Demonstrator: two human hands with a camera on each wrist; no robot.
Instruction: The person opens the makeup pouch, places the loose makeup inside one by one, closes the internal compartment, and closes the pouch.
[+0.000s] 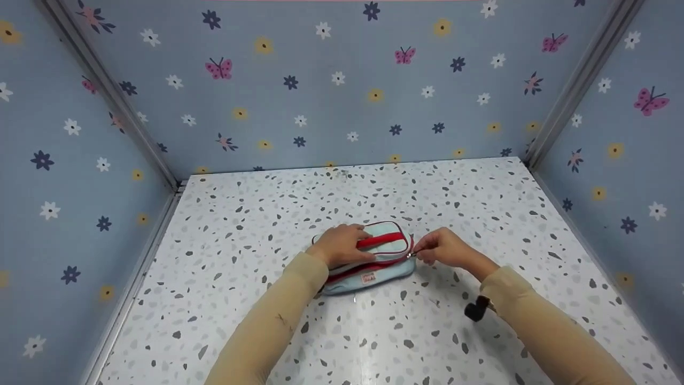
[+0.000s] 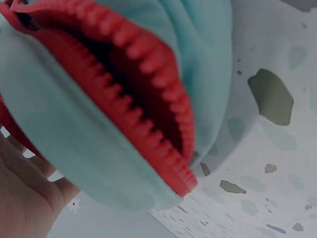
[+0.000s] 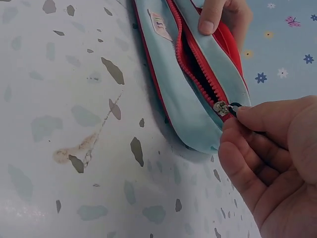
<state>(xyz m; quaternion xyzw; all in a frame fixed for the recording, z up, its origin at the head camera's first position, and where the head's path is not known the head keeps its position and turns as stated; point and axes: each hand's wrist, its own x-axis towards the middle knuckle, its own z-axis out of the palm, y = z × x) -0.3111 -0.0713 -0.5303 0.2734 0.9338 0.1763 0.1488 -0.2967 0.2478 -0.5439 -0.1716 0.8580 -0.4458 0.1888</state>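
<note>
A light blue pencil case (image 1: 393, 271) with red piping and a red strap (image 1: 382, 240) lies on the speckled tabletop. Its red zipper (image 3: 200, 64) gapes along the side, the teeth parted, with a dark inside showing. My left hand (image 1: 342, 246) grips the case from above, thumb on the zipper side and fingers over the top by the strap. At the right end of the case my right hand (image 1: 442, 247) pinches the pull (image 3: 235, 107) of the metal zipper slider (image 3: 221, 107) between thumb and index finger. The left wrist view shows the gap close up.
White tabletop (image 1: 240, 214) with grey flecks lies under the case. Blue panels (image 1: 342, 96) printed with flowers and butterflies stand at the back and both sides. A small black device (image 1: 475, 309) sits at the right wrist. A brownish stain (image 3: 74, 148) marks the tabletop.
</note>
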